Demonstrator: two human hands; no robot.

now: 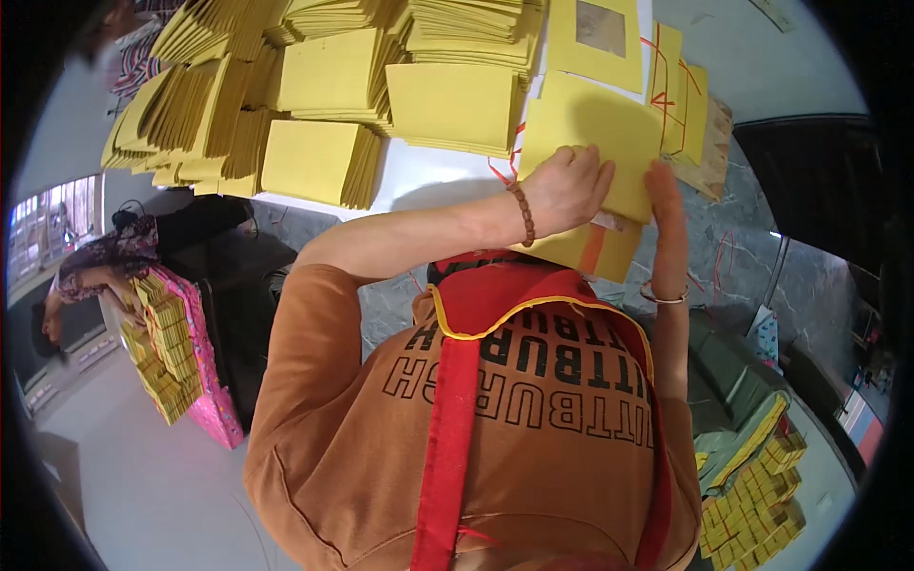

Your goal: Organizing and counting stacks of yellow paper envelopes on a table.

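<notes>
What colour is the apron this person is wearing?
Red, with yellow edging; the apron shows best in the head view.

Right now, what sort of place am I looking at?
Possibly a small workroom for paper goods: stacks of folded yellow paper crowd the white table, more yellow bundles are piled at lower right, and a red apron is worn.

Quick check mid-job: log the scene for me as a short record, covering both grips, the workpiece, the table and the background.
Left grip: fingers curled, on the workpiece
Right grip: at the workpiece's right edge; contact unclear
Workpiece: large yellow paper piece
White table, left: yellow paper stacks
Beyond right grip: yellow bundle with red string
Background left: another person beside yellow packs
</notes>
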